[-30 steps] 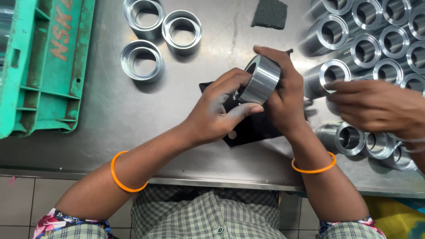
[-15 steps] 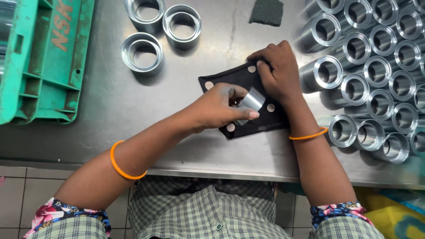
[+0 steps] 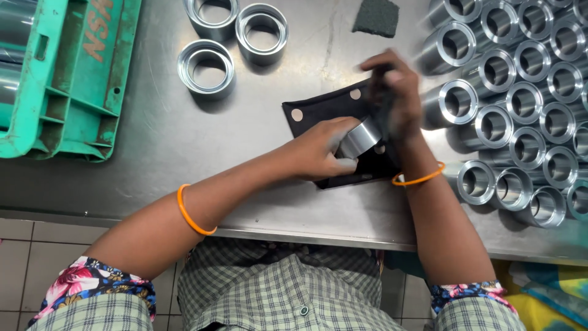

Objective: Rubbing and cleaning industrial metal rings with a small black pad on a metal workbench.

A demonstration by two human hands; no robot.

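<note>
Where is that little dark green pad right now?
The green pad lies at the top edge of the head view on the steel table, right of the three loose rings and left of the packed rings.

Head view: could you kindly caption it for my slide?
Both hands, left hand and right hand, grip a metal ring over a black mat.

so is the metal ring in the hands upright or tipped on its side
Tipped. The metal ring lies tilted over the black cloth, curved wall up, gripped by the left hand; the right hand is motion-blurred.
</note>
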